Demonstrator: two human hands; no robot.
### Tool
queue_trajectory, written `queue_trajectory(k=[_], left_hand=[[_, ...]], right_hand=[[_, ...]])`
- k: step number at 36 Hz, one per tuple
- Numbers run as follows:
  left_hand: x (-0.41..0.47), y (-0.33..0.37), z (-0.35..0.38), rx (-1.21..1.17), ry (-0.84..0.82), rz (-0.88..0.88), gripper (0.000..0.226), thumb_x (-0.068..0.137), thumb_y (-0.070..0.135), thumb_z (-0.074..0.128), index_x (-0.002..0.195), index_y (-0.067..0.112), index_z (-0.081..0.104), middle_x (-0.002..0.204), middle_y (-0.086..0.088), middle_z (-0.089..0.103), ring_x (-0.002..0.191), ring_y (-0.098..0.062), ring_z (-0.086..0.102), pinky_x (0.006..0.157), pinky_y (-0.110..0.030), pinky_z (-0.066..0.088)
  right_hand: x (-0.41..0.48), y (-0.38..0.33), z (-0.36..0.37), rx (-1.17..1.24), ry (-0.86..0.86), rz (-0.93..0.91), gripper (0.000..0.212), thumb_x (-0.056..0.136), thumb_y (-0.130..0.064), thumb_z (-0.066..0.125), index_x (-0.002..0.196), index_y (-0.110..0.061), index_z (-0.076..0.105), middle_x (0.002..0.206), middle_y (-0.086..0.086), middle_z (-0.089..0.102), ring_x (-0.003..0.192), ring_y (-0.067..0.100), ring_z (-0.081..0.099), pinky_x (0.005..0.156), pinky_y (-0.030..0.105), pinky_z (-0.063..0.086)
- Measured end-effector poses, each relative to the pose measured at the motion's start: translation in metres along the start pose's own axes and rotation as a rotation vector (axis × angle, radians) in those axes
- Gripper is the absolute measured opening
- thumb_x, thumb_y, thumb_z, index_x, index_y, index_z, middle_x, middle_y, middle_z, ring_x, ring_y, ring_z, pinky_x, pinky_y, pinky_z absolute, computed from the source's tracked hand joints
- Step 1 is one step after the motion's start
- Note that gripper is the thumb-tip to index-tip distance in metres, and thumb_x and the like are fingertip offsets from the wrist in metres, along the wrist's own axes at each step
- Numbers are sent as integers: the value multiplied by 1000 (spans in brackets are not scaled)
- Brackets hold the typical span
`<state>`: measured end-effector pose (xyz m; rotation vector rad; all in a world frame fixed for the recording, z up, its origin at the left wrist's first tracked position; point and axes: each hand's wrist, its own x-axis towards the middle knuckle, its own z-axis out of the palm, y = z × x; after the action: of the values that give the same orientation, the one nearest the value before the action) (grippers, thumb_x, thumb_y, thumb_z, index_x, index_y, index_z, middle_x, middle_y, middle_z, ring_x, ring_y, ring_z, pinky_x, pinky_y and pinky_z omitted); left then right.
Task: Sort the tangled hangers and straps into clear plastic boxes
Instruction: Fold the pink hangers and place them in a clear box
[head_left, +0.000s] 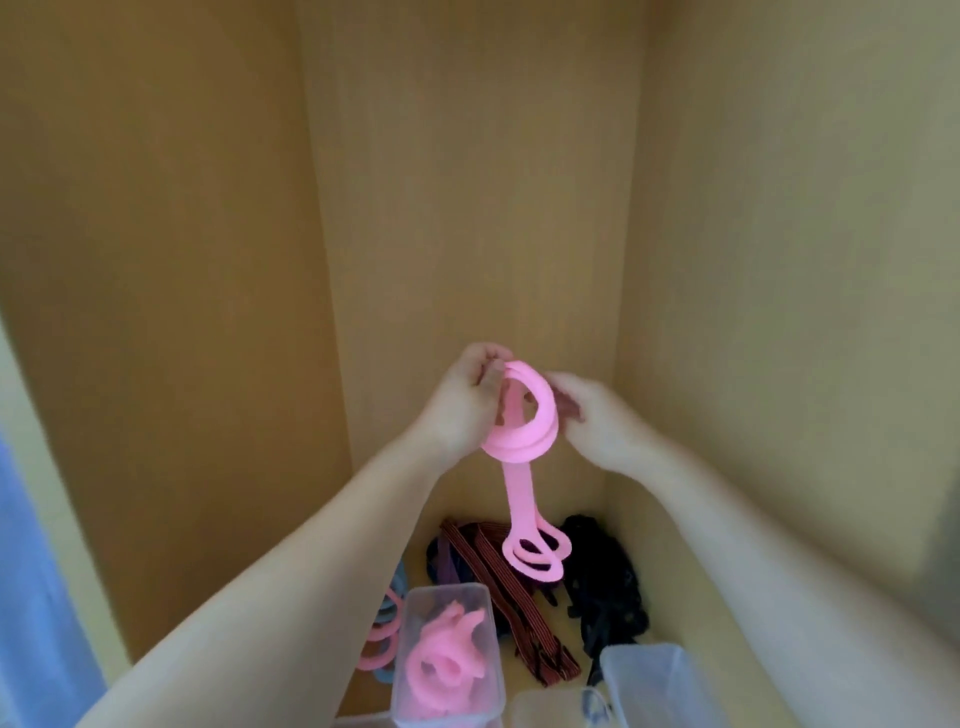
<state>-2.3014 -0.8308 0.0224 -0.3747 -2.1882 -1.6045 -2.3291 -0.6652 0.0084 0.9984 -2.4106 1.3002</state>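
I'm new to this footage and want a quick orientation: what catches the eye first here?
The bunch of pink hangers, held up mid-frame by the left hand and right hand, rings on top and a long stem hanging down. Below at lower left, a clear box already holds more pink pieces, beside striped straps and black straps on the cupboard floor.

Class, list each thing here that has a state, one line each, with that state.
Left hand, grips the pink hanger at its top.
Right hand, holds its rings.
Pink hanger, lifted, hanging down.
Left clear box, open, holds pink hangers.
Right clear box, open; contents unclear.
Striped strap, lying loose, not boxed.
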Motion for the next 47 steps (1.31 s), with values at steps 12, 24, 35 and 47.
queue_trajectory(k=[12, 24, 35, 47], left_hand=[[-2, 30, 11, 151, -32, 22, 14, 103, 19, 39, 111, 18, 51, 78, 2, 59, 67, -11, 52, 60, -19, 43], [-21, 22, -15, 236, -212, 27, 69, 73, 53, 75, 132, 31, 46, 128, 12, 49, 120, -6, 49, 100, -24, 39], [-22, 23, -4, -110, -85, 26, 44, 80, 24, 72, 113, 2, 53, 107, -15, 66, 95, -28, 68, 84, -41, 57], [-21, 21, -4, -208, -74, 7, 20, 92, 9, 61, 107, -1, 51, 96, -9, 68, 88, -19, 71, 71, -26, 57]], right_hand=[[-23, -17, -24, 579, 126, 97, 39, 87, 3, 63, 124, -11, 61, 98, 10, 72, 87, 22, 65, 84, 44, 53], [-12, -22, -19, 742, 171, 54, 35, 88, 8, 58, 120, -6, 62, 112, 13, 70, 98, 24, 66, 90, 46, 52], [-2, -26, -26, 575, 187, 5, 30, 89, 2, 62, 107, -20, 66, 104, 6, 71, 93, 18, 65, 86, 42, 53], [-2, -25, -19, 537, 213, 27, 25, 93, -9, 61, 118, -8, 65, 98, 7, 66, 75, 10, 60, 67, 20, 49]])
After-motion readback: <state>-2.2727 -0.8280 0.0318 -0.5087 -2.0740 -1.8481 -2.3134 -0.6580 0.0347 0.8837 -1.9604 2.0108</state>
